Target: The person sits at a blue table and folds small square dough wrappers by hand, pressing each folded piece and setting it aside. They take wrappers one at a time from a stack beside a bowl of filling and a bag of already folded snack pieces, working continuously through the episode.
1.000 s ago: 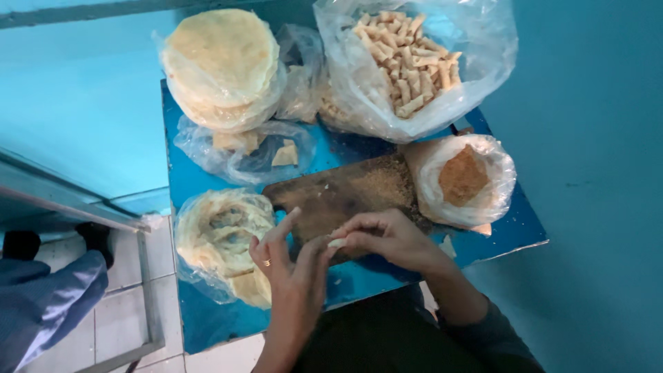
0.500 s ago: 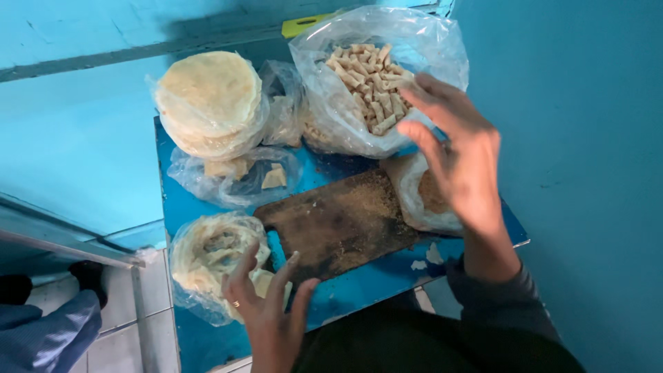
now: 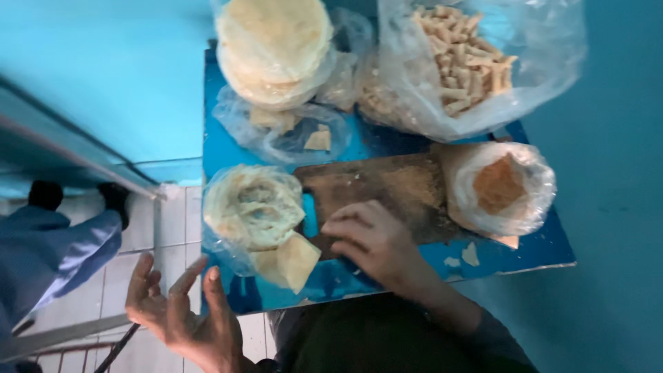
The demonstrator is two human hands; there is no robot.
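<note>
Wooden board (image 3: 387,190) lies centre frame on blue tabletop (image 3: 532,252). Right hand (image 3: 373,242) rests on board's near edge, fingers curled, gripping nothing visible. Left hand (image 3: 181,311) lower left, off tabletop, fingers spread, empty. Bagged dough (image 3: 254,207) just left of board. Best kept: work on board, hand flat.

Bag of fried sticks (image 3: 469,59), stacked flatbreads (image 3: 276,41), white floor tiles (image 3: 176,238).

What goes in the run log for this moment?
right hand: on wooden board | left hand: open, off table | wrapper bag: beside board
</note>
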